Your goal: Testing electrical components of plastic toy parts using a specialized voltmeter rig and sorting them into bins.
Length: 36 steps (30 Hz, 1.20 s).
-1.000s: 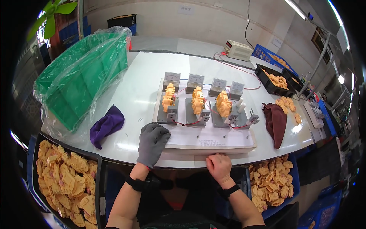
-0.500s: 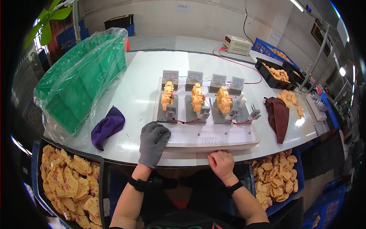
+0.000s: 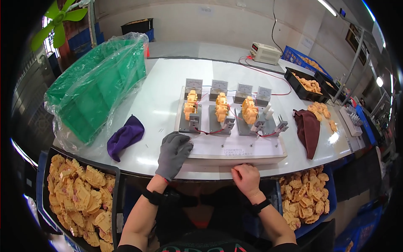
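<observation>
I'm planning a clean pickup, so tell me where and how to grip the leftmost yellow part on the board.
Likely best: pinch the leftmost yellow part by its upper half, coming from above, across its left and right flanks. It stands upright and narrow, with a meter behind and a grey bracket in front, so the flanks look freer.

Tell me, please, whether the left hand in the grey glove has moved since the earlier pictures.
No: the left hand stays at the near-left corner of the rectangular white board, with no clear shift either way.
</observation>
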Available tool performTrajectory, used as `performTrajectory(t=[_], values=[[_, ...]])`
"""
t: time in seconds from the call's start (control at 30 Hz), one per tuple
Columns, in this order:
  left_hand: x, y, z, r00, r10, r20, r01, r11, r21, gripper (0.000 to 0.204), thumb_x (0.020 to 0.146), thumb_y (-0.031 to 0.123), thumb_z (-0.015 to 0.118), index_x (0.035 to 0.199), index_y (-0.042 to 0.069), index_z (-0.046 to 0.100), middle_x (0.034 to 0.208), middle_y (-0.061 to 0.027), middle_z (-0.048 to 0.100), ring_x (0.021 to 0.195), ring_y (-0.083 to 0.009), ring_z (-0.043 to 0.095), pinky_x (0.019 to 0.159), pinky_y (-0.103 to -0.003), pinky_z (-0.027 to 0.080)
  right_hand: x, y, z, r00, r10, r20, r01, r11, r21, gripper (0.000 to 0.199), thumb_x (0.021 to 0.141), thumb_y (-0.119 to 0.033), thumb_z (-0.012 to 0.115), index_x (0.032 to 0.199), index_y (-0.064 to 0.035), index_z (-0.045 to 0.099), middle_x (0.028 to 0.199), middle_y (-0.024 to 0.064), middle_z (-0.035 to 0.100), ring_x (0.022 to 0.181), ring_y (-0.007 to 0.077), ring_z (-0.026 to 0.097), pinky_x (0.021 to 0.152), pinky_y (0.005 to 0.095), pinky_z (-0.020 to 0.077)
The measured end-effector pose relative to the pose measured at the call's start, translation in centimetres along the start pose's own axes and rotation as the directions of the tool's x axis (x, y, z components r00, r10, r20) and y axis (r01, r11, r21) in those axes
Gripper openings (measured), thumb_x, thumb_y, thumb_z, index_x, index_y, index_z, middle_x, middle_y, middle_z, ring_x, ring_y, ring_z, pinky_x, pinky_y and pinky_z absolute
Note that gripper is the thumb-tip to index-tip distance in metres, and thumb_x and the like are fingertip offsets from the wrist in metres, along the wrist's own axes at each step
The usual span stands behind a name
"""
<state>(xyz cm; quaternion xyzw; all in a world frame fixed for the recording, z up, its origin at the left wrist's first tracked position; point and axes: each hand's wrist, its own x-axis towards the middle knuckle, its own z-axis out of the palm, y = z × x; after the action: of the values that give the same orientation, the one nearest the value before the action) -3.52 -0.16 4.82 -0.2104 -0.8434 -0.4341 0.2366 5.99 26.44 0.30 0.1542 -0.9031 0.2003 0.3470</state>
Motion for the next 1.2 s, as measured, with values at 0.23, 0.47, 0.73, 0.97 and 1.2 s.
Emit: performTrajectory(t=[0.23,0.47,0.73,0.97,1.2], values=[[6.9,-0.5,-2.9,0.938,-0.285,0.199,0.336,0.89,-0.307,0.049,0.099,0.032,0.055,0.136,-0.001,0.047,0.111,-0.0104,0.064,0.101,-0.0166,0.06,0.092,-0.031,0.048,8.2,-8.8,-3.0,0.998,0.048,-0.044,-0.018,0.854,0.521,0.026,0.087,-0.009,0.069,0.109,-0.0027,0.059,0.093,0.0111,0.06,0.082,0.0257,0.058,0.075,0.0359,0.0487],[13.3,2.5,-1.0,0.649,-0.426,0.63,0.693,0.673,-0.259,0.076,0.087,0.059,0.061,0.135,0.003,0.045,0.118,-0.0125,0.059,0.105,-0.0228,0.06,0.087,-0.04,0.052,12.9,-6.8,5.0,0.984,0.178,0.001,-0.129,0.709,0.693,0.044,0.09,-0.016,0.067,0.128,-0.0032,0.052,0.106,0.0155,0.057,0.093,0.0269,0.057,0.086,0.0371,0.0482],[17.2,-2.8,1.1,0.712,-0.542,0.447,0.577,0.814,0.069,0.069,0.076,0.027,0.077,0.126,-0.006,0.043,0.096,-0.0186,0.062,0.073,-0.0268,0.065,0.057,-0.043,0.056,13.2,-8.2,6.7,0.994,0.101,0.049,-0.099,0.578,0.81,0.033,0.087,-0.015,0.069,0.115,-0.004,0.056,0.094,0.01,0.057,0.081,0.021,0.056,0.076,0.0316,0.0489],[21.4,-5.8,1.7,0.99,-0.113,0.09,0.098,0.983,0.154,0.044,0.075,0.02,0.069,0.104,-0.009,0.056,0.094,-0.0215,0.066,0.084,-0.0279,0.067,0.073,-0.038,0.055,13.1,-7.6,7.0,0.985,0.145,-0.089,-0.008,0.564,0.826,0.033,0.085,-0.012,0.068,0.115,-0.003,0.056,0.092,0.0103,0.056,0.079,0.0219,0.055,0.074,0.0327,0.048],[12.5,11.5,-3.6,0.849,-0.056,0.526,0.21,0.949,-0.237,0.048,0.092,0.01,0.06,0.136,0.001,0.044,0.105,-0.0087,0.063,0.089,-0.0126,0.063,0.076,-0.027,0.053,10.2,-6.7,6.2,0.928,0.364,0.074,-0.125,0.117,0.985,0.048,0.096,-0.021,0.06,0.139,-0.0081,0.041,0.115,0.0096,0.057,0.094,0.0197,0.059,0.08,0.0314,0.0504]])
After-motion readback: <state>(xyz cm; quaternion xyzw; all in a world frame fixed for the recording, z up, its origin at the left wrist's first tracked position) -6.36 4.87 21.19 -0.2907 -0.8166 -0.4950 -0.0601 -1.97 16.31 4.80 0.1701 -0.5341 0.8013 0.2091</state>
